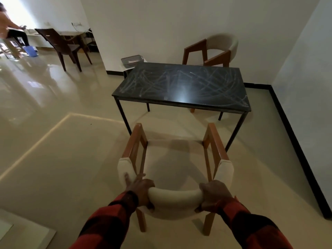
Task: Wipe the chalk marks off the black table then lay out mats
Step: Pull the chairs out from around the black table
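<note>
Here, seen from my head camera, both my hands grip the padded back of a chair (173, 194): my left hand (142, 192) curls round the cream rail at its left end, my right hand (214, 194) round its right end, red-and-black checked sleeves running down to the bottom edge. The chair's seat faces away from me toward the black table (181, 85), which stands straight ahead, beyond the chair's wooden arms, apart from it. The table's long side runs left to right across my view, and pale chalk marks (212, 81) cross nearly all of its top. Neither hand is plainly nearer; the table sits a touch right of centre, so my right hand may have the shorter reach. I hold no cloth and see no mats. A grey basket (132, 60) sits just past the table's far left corner, a second padded chair (213, 51) behind its far side. Wiping, I judge, has not begun; I must let go of the chair first.
</note>
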